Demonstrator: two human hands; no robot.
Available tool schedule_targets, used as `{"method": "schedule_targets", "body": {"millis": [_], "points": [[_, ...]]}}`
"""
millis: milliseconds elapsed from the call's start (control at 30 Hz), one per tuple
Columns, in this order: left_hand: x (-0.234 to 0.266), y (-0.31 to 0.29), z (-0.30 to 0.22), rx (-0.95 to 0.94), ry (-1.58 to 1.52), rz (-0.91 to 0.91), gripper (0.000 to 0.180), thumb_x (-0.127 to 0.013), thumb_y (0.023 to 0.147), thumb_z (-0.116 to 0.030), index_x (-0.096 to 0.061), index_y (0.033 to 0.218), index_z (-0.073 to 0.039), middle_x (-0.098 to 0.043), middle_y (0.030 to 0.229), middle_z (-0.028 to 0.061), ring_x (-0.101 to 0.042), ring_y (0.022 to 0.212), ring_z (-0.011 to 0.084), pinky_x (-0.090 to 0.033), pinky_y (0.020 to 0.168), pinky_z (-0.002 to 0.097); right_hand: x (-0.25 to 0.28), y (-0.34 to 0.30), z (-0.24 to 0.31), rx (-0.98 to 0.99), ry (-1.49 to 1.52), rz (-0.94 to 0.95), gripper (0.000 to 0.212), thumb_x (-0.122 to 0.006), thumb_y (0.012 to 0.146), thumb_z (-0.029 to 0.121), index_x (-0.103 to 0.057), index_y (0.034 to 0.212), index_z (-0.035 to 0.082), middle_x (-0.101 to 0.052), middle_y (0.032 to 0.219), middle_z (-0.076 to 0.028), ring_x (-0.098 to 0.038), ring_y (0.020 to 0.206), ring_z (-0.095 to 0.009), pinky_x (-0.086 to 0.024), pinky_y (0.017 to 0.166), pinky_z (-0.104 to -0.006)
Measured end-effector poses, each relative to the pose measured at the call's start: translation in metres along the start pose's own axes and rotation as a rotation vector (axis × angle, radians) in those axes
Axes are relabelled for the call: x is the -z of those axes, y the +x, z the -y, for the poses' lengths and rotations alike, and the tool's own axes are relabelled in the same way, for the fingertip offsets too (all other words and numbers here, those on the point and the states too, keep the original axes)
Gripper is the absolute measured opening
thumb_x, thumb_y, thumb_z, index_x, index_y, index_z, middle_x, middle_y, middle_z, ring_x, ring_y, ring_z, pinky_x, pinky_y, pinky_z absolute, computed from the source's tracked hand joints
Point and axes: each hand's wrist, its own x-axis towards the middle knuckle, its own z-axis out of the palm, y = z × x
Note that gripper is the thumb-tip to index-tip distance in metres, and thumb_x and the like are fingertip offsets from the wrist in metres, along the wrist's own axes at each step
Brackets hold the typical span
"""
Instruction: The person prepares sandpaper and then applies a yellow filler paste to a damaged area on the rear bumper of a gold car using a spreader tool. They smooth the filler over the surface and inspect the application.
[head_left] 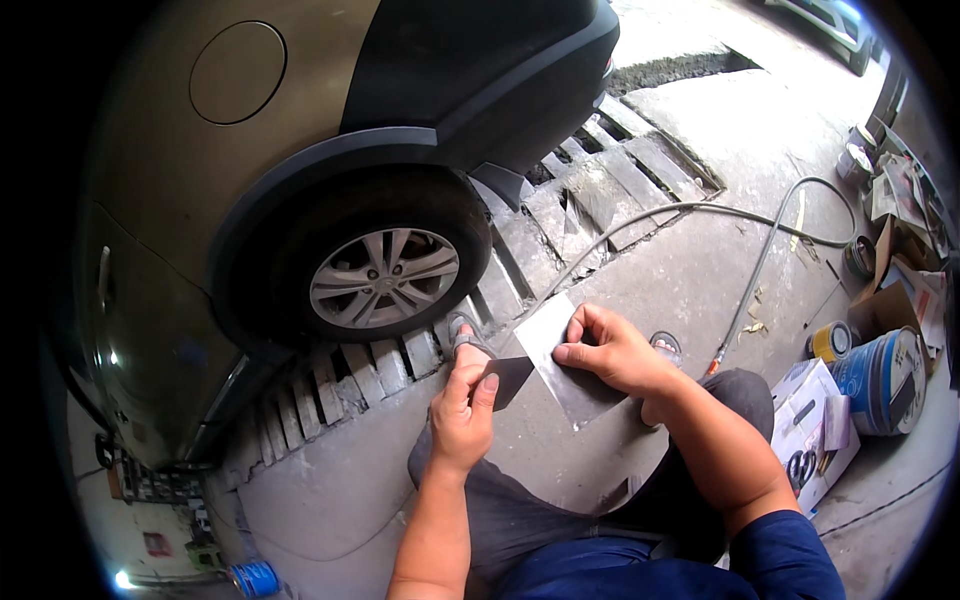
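Observation:
My left hand (463, 410) pinches a dark piece of sheet (512, 376), like sandpaper, by its left edge. My right hand (612, 350) grips a larger grey sheet (556, 352) from the right side, fingers curled over its edge. The two sheets overlap in front of my knees. I am squatting on concrete, and my sandalled left foot (466, 334) shows just above my left hand.
A tan car's rear wheel (385, 276) and dark arch trim stand close ahead on a slatted drain grating (610, 180). A hose (760, 260) runs across the concrete. At the right lie paint cans (885, 375), a small yellow tin (830, 342) and cardboard boxes (815, 420).

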Motion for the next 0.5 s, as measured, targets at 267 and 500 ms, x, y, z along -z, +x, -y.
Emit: {"method": "schedule_targets", "body": {"millis": [267, 500], "points": [[-0.015, -0.002, 0.009, -0.078, 0.178, -0.044, 0.012, -0.061, 0.095, -0.011, -0.058, 0.098, 0.000, -0.060, 0.073, 0.0025, -0.051, 0.066, 0.0072, -0.044, 0.063, 0.0225, -0.012, -0.002, 0.004, -0.006, 0.097, -0.006, 0.023, -0.073, 0.086, 0.011, -0.050, 0.088, 0.009, -0.054, 0.077, 0.006, -0.047, 0.068, -0.002, -0.039, 0.059, -0.0187], [-0.013, -0.003, 0.007, 0.116, 0.043, -0.076, 0.016, -0.060, 0.096, -0.015, -0.057, 0.098, 0.000, -0.060, 0.075, -0.0014, -0.048, 0.068, 0.0035, -0.041, 0.062, 0.0193, 0.006, -0.006, 0.013, 0.030, -0.187, 0.101, 0.019, -0.074, 0.085, 0.013, -0.056, 0.090, 0.006, -0.056, 0.080, 0.004, -0.048, 0.074, -0.005, -0.041, 0.066, -0.0217]]}}
